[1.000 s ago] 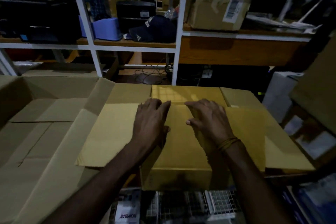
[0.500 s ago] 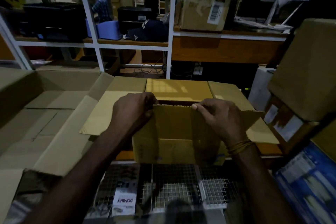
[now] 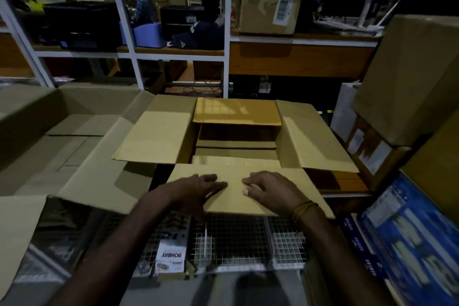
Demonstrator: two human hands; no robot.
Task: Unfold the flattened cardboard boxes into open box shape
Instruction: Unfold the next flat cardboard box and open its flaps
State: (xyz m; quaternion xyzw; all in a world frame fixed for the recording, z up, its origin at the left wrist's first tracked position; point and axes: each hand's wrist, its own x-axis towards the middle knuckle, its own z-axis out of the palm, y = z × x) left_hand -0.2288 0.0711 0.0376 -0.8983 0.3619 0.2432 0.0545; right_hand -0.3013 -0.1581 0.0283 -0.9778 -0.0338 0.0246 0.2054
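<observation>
Since the last frame the near flap (image 3: 250,186) has swung out toward me, exposing the box (image 3: 236,141) cavity. My left hand (image 3: 198,187) and right hand (image 3: 269,187) press flat on it (fingers spread, gripping nothing) to crease it outward.

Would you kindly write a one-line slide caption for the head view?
Both hands, left hand and right hand, press the near flap of an opened cardboard box outward.

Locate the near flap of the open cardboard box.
In the head view, centre-low: the near flap folds toward the person over the wire mesh, under the left hand and right hand.
</observation>
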